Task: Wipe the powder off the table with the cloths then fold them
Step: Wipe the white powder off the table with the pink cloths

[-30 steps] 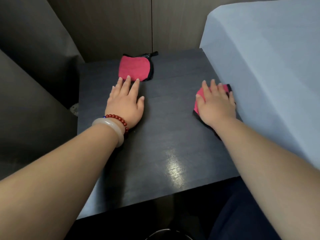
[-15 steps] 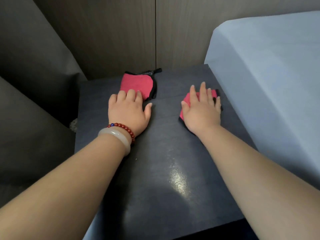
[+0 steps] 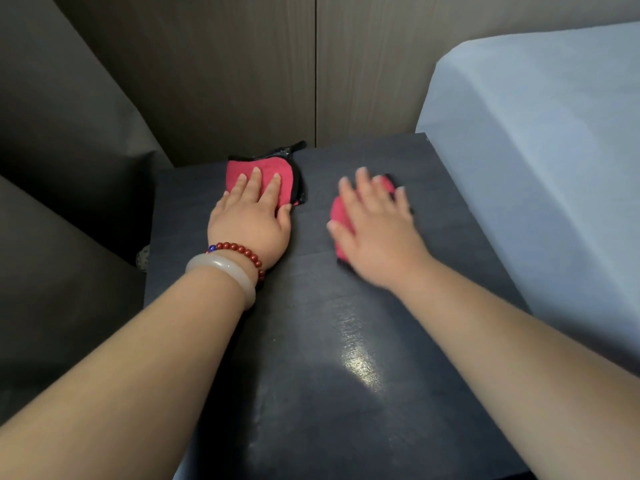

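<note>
Two red cloths with black backing lie on the dark table [image 3: 311,341]. The left cloth [image 3: 266,164] sits at the far edge, with the flat fingers of my left hand [image 3: 249,226] pressed on its near half. The right cloth [image 3: 339,213] is mostly hidden under my right hand [image 3: 377,233], which lies flat on it with fingers spread and looks motion-blurred. I see no clear powder, only a faint pale smear near the front edge [image 3: 259,441].
A tall block covered in pale blue sheet [image 3: 536,150] borders the table's right side. Dark grey covered shapes [image 3: 69,271] stand along the left. A wooden wall [image 3: 242,64] closes the back. A glare spot [image 3: 356,365] shines on the table's middle.
My left hand slid forward off the bare table onto the left cloth. My right hand pushed the right cloth away from the blue block, leftward and toward the far edge.
</note>
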Demonstrator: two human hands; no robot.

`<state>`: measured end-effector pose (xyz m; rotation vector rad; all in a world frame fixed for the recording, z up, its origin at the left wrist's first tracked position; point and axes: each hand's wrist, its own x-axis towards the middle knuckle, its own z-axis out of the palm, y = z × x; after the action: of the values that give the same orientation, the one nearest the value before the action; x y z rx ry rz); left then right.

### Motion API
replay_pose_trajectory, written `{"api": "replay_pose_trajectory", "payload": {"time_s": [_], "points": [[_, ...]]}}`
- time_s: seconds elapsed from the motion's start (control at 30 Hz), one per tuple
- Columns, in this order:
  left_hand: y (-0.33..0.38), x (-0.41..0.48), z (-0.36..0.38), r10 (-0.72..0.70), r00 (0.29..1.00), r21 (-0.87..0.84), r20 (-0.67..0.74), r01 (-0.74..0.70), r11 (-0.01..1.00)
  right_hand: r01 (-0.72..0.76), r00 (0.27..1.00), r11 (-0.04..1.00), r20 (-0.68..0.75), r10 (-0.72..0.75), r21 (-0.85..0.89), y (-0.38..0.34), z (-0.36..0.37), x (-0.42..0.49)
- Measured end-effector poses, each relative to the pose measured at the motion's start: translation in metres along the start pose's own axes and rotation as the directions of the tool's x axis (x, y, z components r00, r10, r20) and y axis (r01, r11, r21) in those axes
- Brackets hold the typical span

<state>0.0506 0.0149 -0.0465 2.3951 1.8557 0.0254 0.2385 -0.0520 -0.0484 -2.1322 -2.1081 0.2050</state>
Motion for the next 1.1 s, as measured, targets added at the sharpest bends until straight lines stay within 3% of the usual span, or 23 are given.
{"api": "replay_pose_trajectory", "payload": {"time_s": [0.07, 0.1, 0.17, 0.23, 0.27, 0.3, 0.33, 0.4, 0.47, 0.53, 0.6, 0.67, 0.7, 0.77, 0.83, 0.87, 0.93, 1.03, 1.1], "points": [[-0.001, -0.003, 0.002, -0.027, 0.999, -0.004, -0.032, 0.027, 1.000, 0.206, 0.978, 0.978, 0.024, -0.207, 0.024, -0.003, 0.001, -0.009], [-0.002, -0.004, 0.004, -0.025, 0.999, -0.007, -0.041, 0.025, 1.000, 0.196, 0.980, 0.980, 0.017, -0.196, 0.021, 0.009, -0.002, 0.000], [-0.003, -0.006, 0.006, -0.010, 0.998, -0.028, -0.054, 0.008, 1.000, -0.037, 0.999, 0.998, 0.007, 0.037, -0.047, 0.041, -0.006, 0.027], [-0.004, -0.007, 0.007, 0.004, 0.997, -0.050, -0.072, -0.007, 0.999, -0.389, 0.920, 0.920, 0.020, 0.390, -0.053, 0.063, -0.012, 0.051], [-0.005, -0.007, 0.008, 0.007, 0.997, -0.058, -0.075, -0.011, 0.998, -0.487, 0.872, 0.872, 0.022, 0.489, -0.056, 0.056, -0.011, 0.057], [-0.006, -0.006, 0.008, 0.010, 0.997, -0.066, -0.072, -0.014, 0.998, -0.497, 0.867, 0.865, 0.014, 0.499, -0.072, 0.039, -0.008, 0.060], [-0.006, -0.006, 0.009, 0.012, 0.997, -0.070, -0.072, -0.017, 0.997, -0.421, 0.906, 0.904, 0.012, 0.423, -0.072, 0.016, -0.002, 0.060], [-0.008, -0.005, 0.010, 0.020, 0.996, -0.074, -0.083, -0.026, 0.997, -0.137, 0.989, 0.990, 0.049, 0.139, -0.040, -0.025, 0.007, 0.050], [-0.009, -0.006, 0.010, 0.025, 0.995, -0.086, -0.101, -0.034, 0.996, 0.017, 0.998, 0.999, 0.058, -0.014, -0.044, -0.021, 0.005, 0.053], [-0.009, -0.007, 0.011, 0.026, 0.993, -0.088, -0.112, -0.036, 0.995, -0.133, 0.989, 0.987, 0.048, 0.138, -0.085, 0.020, -0.004, 0.074], [-0.007, -0.007, 0.011, 0.024, 0.993, -0.088, -0.114, -0.034, 0.996, -0.404, 0.909, 0.910, 0.068, 0.411, -0.095, 0.061, -0.014, 0.091], [-0.007, -0.006, 0.012, 0.016, 0.992, -0.092, -0.122, -0.027, 0.995, -0.527, 0.845, 0.846, 0.063, 0.531, -0.079, 0.061, -0.015, 0.100], [-0.008, -0.006, 0.012, 0.014, 0.992, -0.096, -0.126, -0.026, 0.995, -0.484, 0.871, 0.871, 0.046, 0.488, -0.081, 0.045, -0.012, 0.102], [-0.008, -0.006, 0.012, 0.016, 0.992, -0.094, -0.124, -0.028, 0.995, -0.251, 0.965, 0.965, 0.056, 0.255, -0.070, 0.005, -0.002, 0.099], [-0.008, -0.006, 0.011, 0.022, 0.993, -0.090, -0.117, -0.033, 0.995, -0.024, 0.996, 0.998, 0.089, 0.029, -0.060, -0.010, 0.002, 0.094], [-0.008, -0.007, 0.011, 0.025, 0.993, -0.093, -0.112, -0.035, 0.995, 0.006, 0.995, 0.998, 0.099, 0.001, -0.061, -0.001, 0.000, 0.096], [-0.008, -0.006, 0.011, 0.028, 0.993, -0.097, -0.111, -0.039, 0.995, -0.143, 0.984, 0.987, 0.098, 0.150, -0.074, 0.033, -0.009, 0.103], [-0.008, -0.005, 0.012, 0.015, 0.993, -0.091, -0.115, -0.026, 0.995, -0.473, 0.876, 0.879, 0.076, 0.477, -0.067, 0.058, -0.013, 0.106], [-0.008, -0.005, 0.012, 0.014, 0.993, -0.088, -0.115, -0.024, 0.996, -0.432, 0.899, 0.899, 0.038, 0.435, -0.069, 0.027, -0.006, 0.098]]}}
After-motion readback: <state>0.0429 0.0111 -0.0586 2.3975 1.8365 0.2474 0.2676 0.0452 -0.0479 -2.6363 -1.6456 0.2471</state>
